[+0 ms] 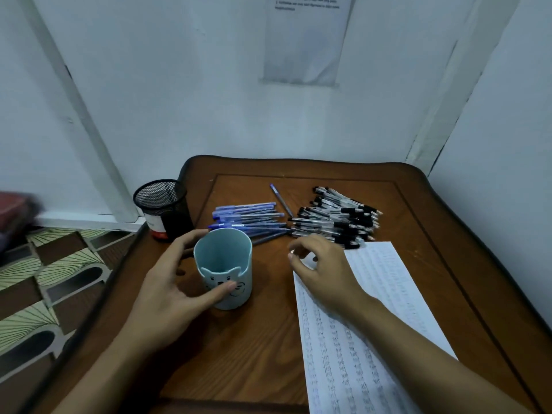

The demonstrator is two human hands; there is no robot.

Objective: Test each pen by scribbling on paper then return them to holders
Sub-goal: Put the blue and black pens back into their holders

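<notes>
The pens are seen lying loose on the wooden table (239, 354), in two heaps at its far half. A heap of blue pens (248, 218) lies to the left, and a larger heap of clear-barrelled pens with black grips (337, 218) lies just beside it on the right. A single blue pen (280, 199) is set apart at an angle, between the two heaps and a little behind them.

A light-blue holder (245, 273) with a bear face on its front stands upright just in front of the blue heap, and no pens can be seen inside it. It is grasped by the left hand (170, 282), with the thumb laid across the bear face and the fingers wrapped round the far left side.

The right hand (322, 270) is held over the top edge of a lined sheet of paper (388, 276) covered in handwriting. Its fingers are curled, with thumb and forefinger brought close together; whether anything is pinched between them cannot be told.

A black mesh holder (162, 204) stands upright at the far left edge of the table. A printed sheet (304, 40) is fixed to the wall behind, and a patterned floor (44, 279) is seen to the left.
</notes>
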